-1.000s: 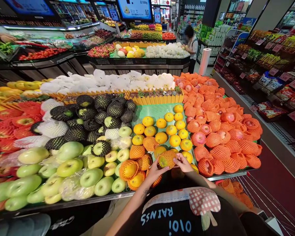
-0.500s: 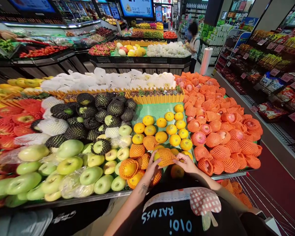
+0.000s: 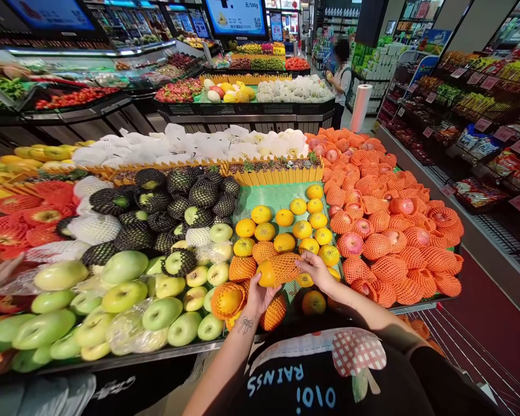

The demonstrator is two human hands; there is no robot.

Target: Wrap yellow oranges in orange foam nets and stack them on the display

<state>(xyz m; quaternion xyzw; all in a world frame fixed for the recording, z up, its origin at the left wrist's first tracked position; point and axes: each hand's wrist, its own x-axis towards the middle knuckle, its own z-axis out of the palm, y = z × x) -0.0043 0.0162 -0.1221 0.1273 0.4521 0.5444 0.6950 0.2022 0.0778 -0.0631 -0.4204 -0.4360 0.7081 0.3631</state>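
My left hand (image 3: 260,296) was curled round the bare end of an orange (image 3: 266,274), and my right hand (image 3: 317,270) pinched the far end of the orange foam net (image 3: 287,267) that covered the rest of it. I held the fruit above the near part of the green-lined tray (image 3: 266,195), among loose oranges (image 3: 284,243). Green apples (image 3: 184,326) lay to the left, foam-netted reddish fruit (image 3: 390,268) to the right. Another person's hand (image 3: 0,274) showed at the left edge.
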